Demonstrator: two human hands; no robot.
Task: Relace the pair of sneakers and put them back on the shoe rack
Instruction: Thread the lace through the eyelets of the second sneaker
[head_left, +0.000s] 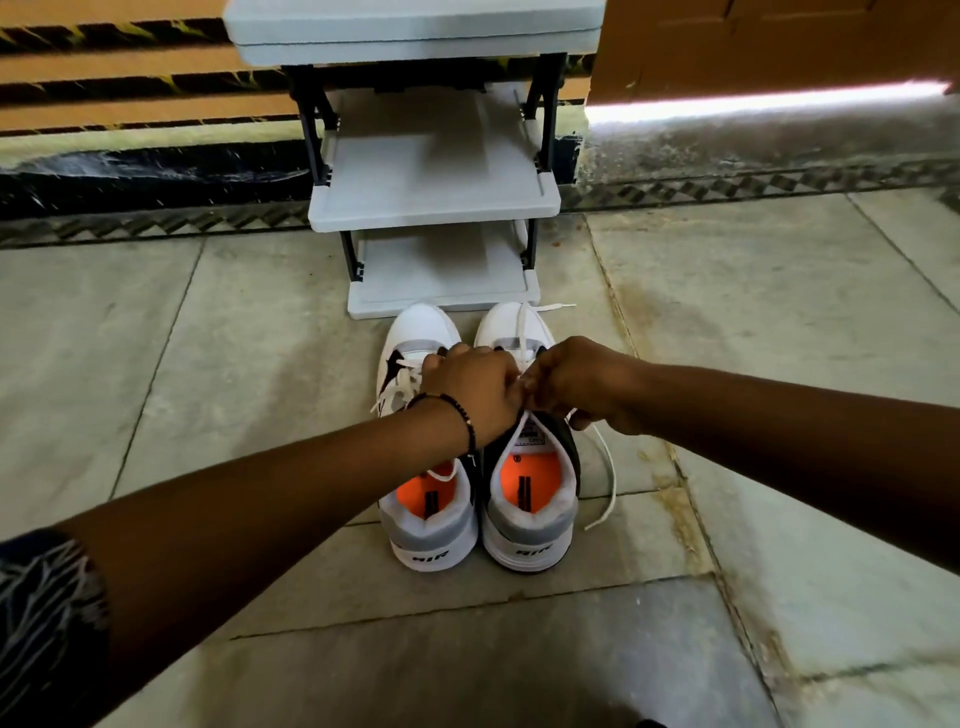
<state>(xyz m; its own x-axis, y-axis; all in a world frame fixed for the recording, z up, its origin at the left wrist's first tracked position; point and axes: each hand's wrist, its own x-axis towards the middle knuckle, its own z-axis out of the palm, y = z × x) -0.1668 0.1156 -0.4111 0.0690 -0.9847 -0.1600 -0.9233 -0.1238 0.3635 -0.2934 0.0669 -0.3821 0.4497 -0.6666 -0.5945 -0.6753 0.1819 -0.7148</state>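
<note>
Two white, grey and black sneakers with orange insoles stand side by side on the floor, heels toward me: the left sneaker (431, 535) and the right sneaker (530, 525). Both hands meet over the right sneaker's tongue. My left hand (470, 387) and my right hand (582, 384) are closed on its white shoelace (608, 483), one end trailing to the floor on the right, another end lying past the toe. The lace holes under my hands are hidden. The left sneaker's lace shows crossed and laced.
A grey plastic shoe rack (436, 208) with several shelves on black posts stands just beyond the toes, against an orange striped wall. Stone floor tiles (208, 364) surround the shoes. A bright gap under a door (753, 104) lies at the right.
</note>
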